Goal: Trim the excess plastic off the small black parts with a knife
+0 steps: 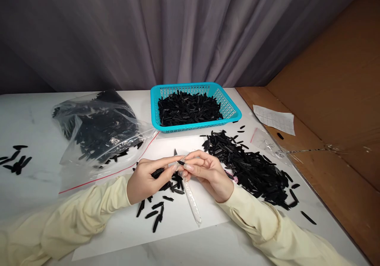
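On the left lies a clear bag [103, 127] with black pieces. The left hand [145, 181] pinches one small black piece [181, 162] by its fingertips, between both hands. Under them passes a white-handled tool [193, 204]; I cannot tell if it is held. Behind is the blue basket [153, 107]. The right hand [213, 177] also pinches the piece, beside the heap [252, 171]. The work seems to be close fingertip handling, which calls for light, steady pressure.

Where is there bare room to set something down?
Far left, between the curtain, the plastic bag and the loose pieces; also nearest the wearer, between the sleeves. Crowded: around left hand and right hand, and the black pile rightward.
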`<state>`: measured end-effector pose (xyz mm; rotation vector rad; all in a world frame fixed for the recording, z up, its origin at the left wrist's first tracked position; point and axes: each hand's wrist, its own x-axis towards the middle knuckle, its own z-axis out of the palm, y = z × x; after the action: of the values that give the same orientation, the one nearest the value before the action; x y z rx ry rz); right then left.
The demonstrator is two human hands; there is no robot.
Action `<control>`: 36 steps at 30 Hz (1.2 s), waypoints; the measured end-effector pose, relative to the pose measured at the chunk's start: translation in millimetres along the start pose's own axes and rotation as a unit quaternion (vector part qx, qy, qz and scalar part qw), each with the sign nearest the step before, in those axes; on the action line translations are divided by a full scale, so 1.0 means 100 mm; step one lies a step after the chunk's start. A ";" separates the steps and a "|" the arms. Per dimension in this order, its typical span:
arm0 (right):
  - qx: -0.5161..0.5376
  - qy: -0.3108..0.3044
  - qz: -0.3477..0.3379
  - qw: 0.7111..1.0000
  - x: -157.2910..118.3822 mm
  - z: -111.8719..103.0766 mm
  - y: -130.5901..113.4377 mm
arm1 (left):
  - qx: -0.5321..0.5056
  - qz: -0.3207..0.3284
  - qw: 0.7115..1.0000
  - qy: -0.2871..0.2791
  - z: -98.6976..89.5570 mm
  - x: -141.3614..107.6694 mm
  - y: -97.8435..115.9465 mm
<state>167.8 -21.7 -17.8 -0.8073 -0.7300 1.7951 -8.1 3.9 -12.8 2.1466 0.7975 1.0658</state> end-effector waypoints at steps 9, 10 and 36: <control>-0.055 0.038 -0.050 0.996 -0.01 0.01 0.02 | 0.011 -0.005 1.000 -0.002 0.00 0.01 0.02; -0.064 0.040 -0.056 0.996 -0.02 0.02 0.02 | 0.013 -0.006 1.000 -0.002 0.00 0.01 0.03; -0.157 0.055 -0.111 0.980 -0.06 0.05 0.04 | -0.003 0.022 1.000 0.020 0.00 0.03 0.03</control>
<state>163.5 -29.4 -17.4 -0.9811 -1.0045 1.4432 -5.9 3.9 -8.8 2.1531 0.7688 1.1348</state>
